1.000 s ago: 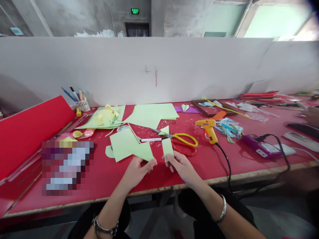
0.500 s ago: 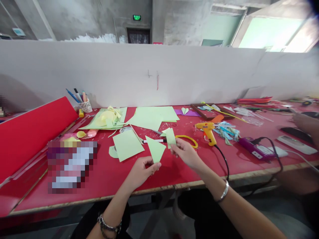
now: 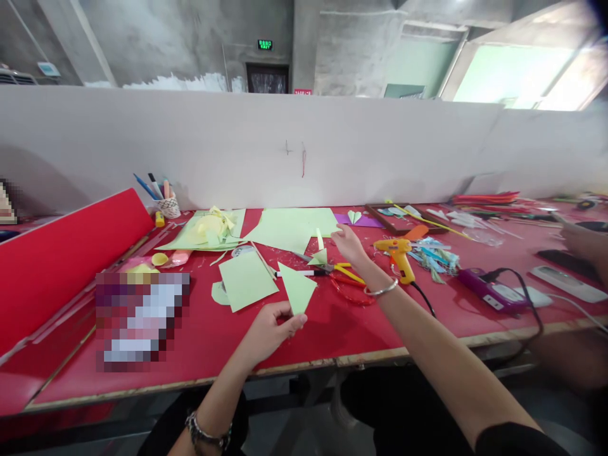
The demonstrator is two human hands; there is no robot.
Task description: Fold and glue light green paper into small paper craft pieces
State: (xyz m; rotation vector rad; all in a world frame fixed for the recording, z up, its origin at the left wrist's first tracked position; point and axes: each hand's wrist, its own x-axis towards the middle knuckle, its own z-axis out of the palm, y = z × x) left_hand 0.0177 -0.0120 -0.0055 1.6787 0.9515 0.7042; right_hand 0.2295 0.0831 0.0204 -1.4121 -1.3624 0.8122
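Observation:
My left hand (image 3: pixel 275 326) pinches the lower corner of a light green paper triangle (image 3: pixel 298 288) between thumb and fingers, above the table's front half. Farther out, my right hand (image 3: pixel 350 244) reaches over the table, its fingers apart and holding nothing that I can see. Just left of its fingertips, a narrow green paper piece (image 3: pixel 320 239) shows, apart from the hand. Below lie a small green paper scrap (image 3: pixel 319 257), yellow-handled pliers (image 3: pixel 349 273) and a black-and-white marker (image 3: pixel 304 273). A green paper rectangle (image 3: pixel 249 278) lies left of the triangle.
Large green sheets (image 3: pixel 289 227) lie at the back. A yellow glue gun (image 3: pixel 401 256) and a purple power strip (image 3: pixel 491 292) are on the right. A red board (image 3: pixel 76 259) leans at left, near a pen cup (image 3: pixel 168 206). Another person's hand (image 3: pixel 582 237) is at far right.
My right hand has moved forward and let go of the green paper piece, which is now apart from it. The pliers and small scrap show more fully. My left hand still holds the triangle.

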